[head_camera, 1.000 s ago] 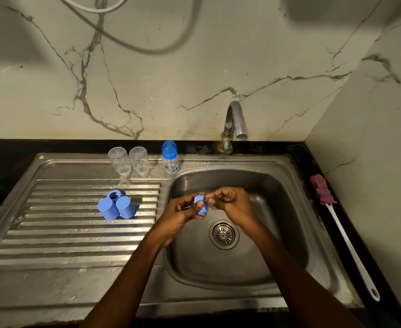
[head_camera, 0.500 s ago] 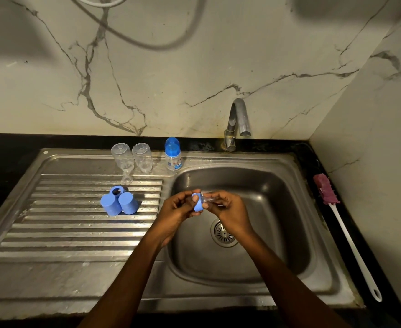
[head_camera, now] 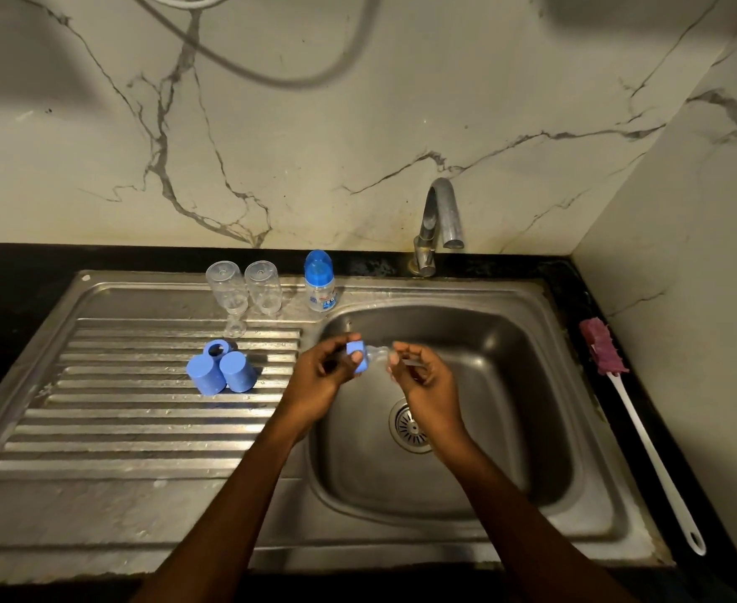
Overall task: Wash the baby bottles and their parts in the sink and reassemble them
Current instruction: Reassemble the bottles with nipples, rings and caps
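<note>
Over the left part of the sink basin [head_camera: 510, 385], my left hand [head_camera: 327, 376] grips a blue bottle ring [head_camera: 358, 358]. A clear teat [head_camera: 377, 355] sticks out of the ring to the right, and my right hand [head_camera: 423, 378] pinches it by its tip. Two clear bottle bodies [head_camera: 245, 289] stand upside down at the back of the draining board [head_camera: 97, 420]. A small clear teat [head_camera: 235, 327] lies just in front of them. One assembled bottle with a blue cap [head_camera: 319, 280] stands by the basin's back left corner. Blue caps and a ring [head_camera: 221, 369] sit together on the draining board.
The tap [head_camera: 438, 219] curves over the back of the basin, with no water running. A bottle brush with a white handle and pink head [head_camera: 632, 420] lies on the black counter at the right. The drain [head_camera: 408, 426] is in the basin floor. Marble walls close in behind and to the right.
My hands have risen slightly toward the back of the basin. The right hand has drawn away to the right, so the clear teat now shows beyond the ring.
</note>
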